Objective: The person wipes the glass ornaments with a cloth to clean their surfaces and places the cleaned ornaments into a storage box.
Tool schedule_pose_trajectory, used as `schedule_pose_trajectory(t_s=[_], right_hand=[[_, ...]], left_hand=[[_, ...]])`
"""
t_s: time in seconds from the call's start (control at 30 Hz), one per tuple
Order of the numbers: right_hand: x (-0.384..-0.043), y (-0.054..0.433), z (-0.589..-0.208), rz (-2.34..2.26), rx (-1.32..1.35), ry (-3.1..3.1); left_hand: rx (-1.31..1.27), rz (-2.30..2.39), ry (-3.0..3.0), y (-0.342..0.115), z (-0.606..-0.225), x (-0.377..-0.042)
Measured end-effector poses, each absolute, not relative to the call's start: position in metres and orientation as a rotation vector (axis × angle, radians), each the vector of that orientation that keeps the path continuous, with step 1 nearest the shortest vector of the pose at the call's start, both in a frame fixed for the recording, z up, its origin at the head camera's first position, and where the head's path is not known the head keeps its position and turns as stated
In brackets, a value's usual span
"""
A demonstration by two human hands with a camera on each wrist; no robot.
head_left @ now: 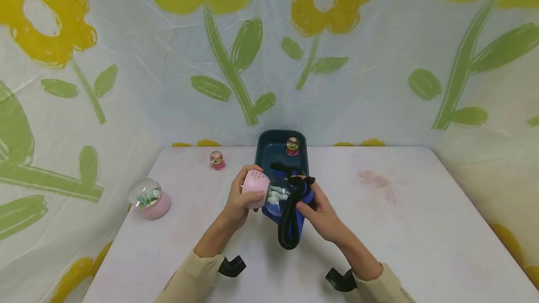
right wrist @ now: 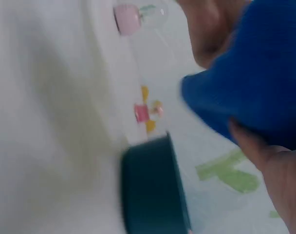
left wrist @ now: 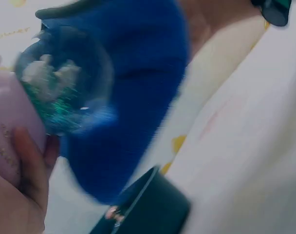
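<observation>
A large snow globe (head_left: 255,185) with a pink base is tilted sideways above the table, its glass dome to the right. My left hand (head_left: 234,207) grips the base, thumb across its near side. White figures and green glitter show inside the dome (left wrist: 65,92) in the left wrist view. My right hand (head_left: 326,219) holds a blue cloth (left wrist: 138,73) with thick black edging against the dome. A black-edged loop of the cloth hangs below the right fingers. Part of the dome is hidden behind the cloth.
Beyond the hands stands a dark teal tray (head_left: 269,151) holding a small snow globe (head_left: 292,146). Another small globe (head_left: 217,160) is left of the tray. A second large pink-based globe (head_left: 156,205) lies tilted near the table's left edge. A flowered sheet (head_left: 168,83) hangs behind.
</observation>
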State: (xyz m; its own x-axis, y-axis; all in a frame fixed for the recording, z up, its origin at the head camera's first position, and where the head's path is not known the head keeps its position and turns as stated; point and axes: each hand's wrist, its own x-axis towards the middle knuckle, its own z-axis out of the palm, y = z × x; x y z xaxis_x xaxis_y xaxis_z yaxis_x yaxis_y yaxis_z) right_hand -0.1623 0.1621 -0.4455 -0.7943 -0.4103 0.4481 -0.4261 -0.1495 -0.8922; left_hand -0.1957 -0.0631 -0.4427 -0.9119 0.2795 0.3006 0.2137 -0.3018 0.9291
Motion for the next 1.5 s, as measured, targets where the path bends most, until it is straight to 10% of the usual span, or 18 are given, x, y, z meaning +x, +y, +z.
schedule_pose_trajectory(t_s=[0.67,1.13,1.5], right_hand=[[-0.145,0.118,-0.466,1.666,0.715,-1.809],[-0.151,0.148,-0.446,1.311,0.952,-2.157],[-0.154,0.163,-0.436,2.181,1.168,-1.917]], left_hand=[[0.275,2.458,1.973,-0.048,-0.458,-0.167],[0.696,1.953,2.450,-0.073,-0.417,-0.181],[0.922,2.064,1.851,-0.091,-0.424,-0.204]])
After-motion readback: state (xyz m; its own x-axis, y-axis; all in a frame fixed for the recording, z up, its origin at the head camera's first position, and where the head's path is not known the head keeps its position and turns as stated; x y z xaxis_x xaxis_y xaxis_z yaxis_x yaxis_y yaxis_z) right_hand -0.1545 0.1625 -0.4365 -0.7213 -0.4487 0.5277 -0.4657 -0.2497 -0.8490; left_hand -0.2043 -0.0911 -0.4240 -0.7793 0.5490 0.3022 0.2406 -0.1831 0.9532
